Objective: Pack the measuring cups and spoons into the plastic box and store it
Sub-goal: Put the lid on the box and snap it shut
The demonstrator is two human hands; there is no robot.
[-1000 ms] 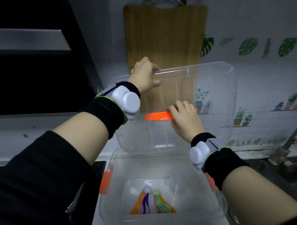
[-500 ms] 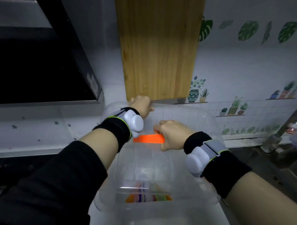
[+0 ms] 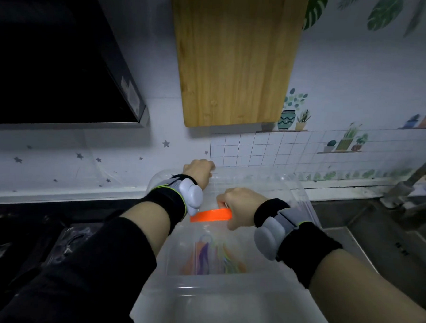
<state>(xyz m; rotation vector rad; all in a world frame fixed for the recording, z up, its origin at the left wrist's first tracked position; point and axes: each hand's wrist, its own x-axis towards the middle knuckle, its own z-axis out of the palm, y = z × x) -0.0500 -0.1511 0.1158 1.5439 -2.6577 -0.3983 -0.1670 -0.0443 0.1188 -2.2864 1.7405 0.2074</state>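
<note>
The clear plastic box (image 3: 225,306) stands on the counter in front of me. Its clear lid (image 3: 274,188) lies nearly flat over the box. My left hand (image 3: 199,170) grips the lid's far left edge. My right hand (image 3: 239,206) grips the orange handle (image 3: 211,215) on the lid's top. The coloured measuring cups and spoons (image 3: 212,259) show blurred through the plastic, lying in the box bottom.
A wooden cutting board (image 3: 233,59) hangs on the wall straight ahead. A dark range hood (image 3: 55,56) fills the upper left, with a black stove (image 3: 33,226) below it. A steel sink (image 3: 387,230) and a faucet (image 3: 413,180) are at the right.
Both hands have swung the lid down from upright to nearly flat over the box. My view has dropped closer to the counter.
</note>
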